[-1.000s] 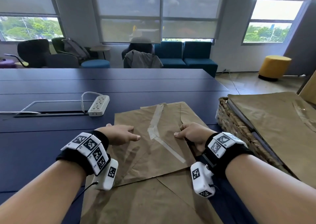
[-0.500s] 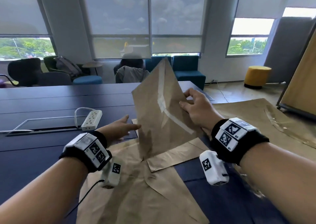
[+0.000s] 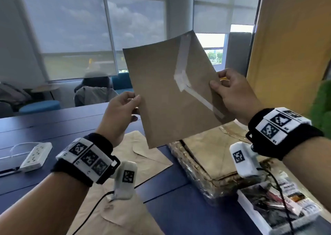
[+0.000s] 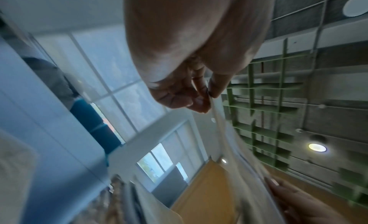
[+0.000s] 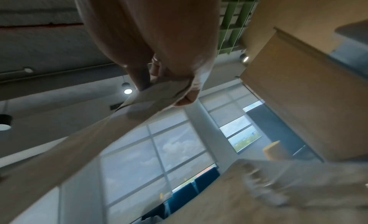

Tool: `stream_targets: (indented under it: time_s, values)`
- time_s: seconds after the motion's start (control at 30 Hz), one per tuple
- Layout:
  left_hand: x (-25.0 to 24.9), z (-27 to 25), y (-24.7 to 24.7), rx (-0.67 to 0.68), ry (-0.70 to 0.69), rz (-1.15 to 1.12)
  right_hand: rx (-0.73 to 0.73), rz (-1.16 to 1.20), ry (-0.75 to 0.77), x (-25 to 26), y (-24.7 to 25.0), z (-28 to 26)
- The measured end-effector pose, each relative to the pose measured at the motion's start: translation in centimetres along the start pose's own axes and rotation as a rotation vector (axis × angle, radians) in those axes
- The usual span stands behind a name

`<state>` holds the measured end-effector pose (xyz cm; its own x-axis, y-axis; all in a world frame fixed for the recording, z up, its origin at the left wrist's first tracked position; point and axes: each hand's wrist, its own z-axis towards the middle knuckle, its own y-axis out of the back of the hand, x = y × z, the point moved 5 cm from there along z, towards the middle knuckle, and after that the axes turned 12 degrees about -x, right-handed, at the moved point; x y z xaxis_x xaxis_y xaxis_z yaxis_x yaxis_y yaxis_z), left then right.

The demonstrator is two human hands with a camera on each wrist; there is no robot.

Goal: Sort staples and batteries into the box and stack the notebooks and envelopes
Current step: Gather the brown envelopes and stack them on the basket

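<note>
A brown paper envelope (image 3: pixel 161 89) with white tape strips hangs upright in the air, above the blue table (image 3: pixel 59 125). My left hand (image 3: pixel 123 107) pinches its left edge, thumb in front. Its right edge is pinched by my right hand (image 3: pixel 231 91). In the left wrist view the left hand (image 4: pixel 201 98) pinches the thin envelope edge (image 4: pixel 225 133). In the right wrist view the right hand (image 5: pixel 169 88) grips the envelope (image 5: pixel 79 145). More brown envelopes (image 3: pixel 143 154) lie flat on the table below. A stack of envelopes (image 3: pixel 211 154) rests on a woven basket (image 3: pixel 195 177) at right.
A white power strip (image 3: pixel 35 156) with its cable lies at the table's left. A white box (image 3: pixel 275 206) with printed packets sits at the front right. Chairs and sofas stand behind the table, and a yellow panel (image 3: pixel 290 46) rises at the right.
The envelope went from flat on the table to held high in the air. My left hand, flat on the papers before, now pinches its left edge.
</note>
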<state>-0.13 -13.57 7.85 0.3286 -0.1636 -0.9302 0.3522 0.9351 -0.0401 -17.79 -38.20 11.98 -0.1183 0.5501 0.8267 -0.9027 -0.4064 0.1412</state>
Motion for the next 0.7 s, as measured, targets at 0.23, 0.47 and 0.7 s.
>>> stream_targets:
  time_s: [0.23, 0.47, 0.7]
  values:
    - [0.5, -2.1, -6.8, 0.125, -0.061, 0.160, -0.028, -0.215, -0.063, -4.7, 6.5, 0.9]
    - [6.7, -4.4, -10.4, 0.289, 0.127, 0.387, 0.263, -0.756, -0.193, -12.3, 7.5, -0.1]
    - [9.2, -4.6, -11.2, 0.343, 0.119, 0.506, 0.495, -0.968, -0.200, -15.7, 5.7, -2.1]
